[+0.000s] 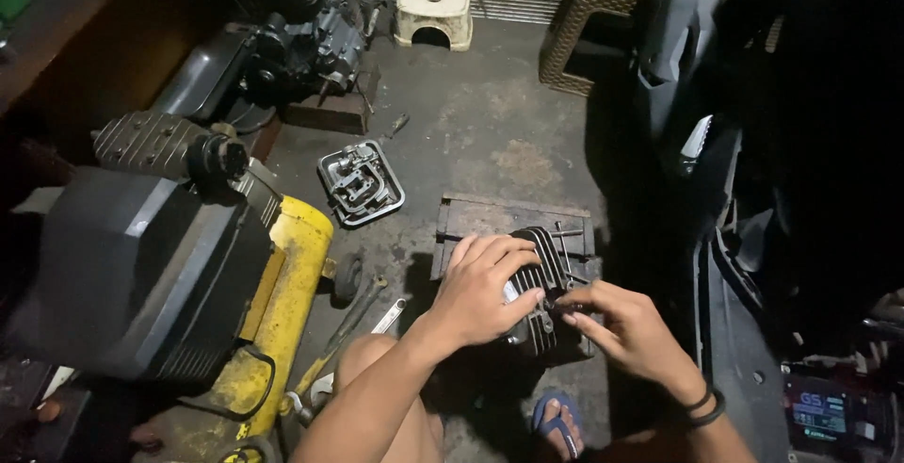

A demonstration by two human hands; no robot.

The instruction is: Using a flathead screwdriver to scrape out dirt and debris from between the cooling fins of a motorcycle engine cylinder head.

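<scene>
Looking down from the head view: left hand (480, 289) lies curled over the top of a finned engine cylinder head (539, 279), palm and fingers clamped on it. Right hand (629, 324) comes in from the right, thumb and forefinger pinched shut on a small dark part (557, 305) at the head's side (too small to tell what kind). A dark band sits on the right wrist. The cylinder head rests on a low wooden pallet board (508, 218) on the stained concrete floor (490, 133), centre of frame, just ahead of the person's bare knee.

Around it: a metal tray (361, 183) with engine parts lies on the floor up-left of the board, well apart from the hands. A yellow compressor tank (282, 303) with a black housing (141, 275) on top fills the left side; a small black wheel (347, 276) sits at its end. Wrenches (363, 317) lie on the floor between the tank and the knee. A motorcycle engine (311, 44) stands on a wooden block at upper left. A white plastic stool (433, 13) and a woven brown stool (598, 11) stand at the far end. Dark vehicle body panels (744, 237) crowd the right side, close beside the right hand. A small lit screen (817, 413) shows at lower right. A blue sandal (557, 423) is on the floor below the hands.

Nothing lies between the hands and the cylinder head; the left hand itself hides much of its top.
</scene>
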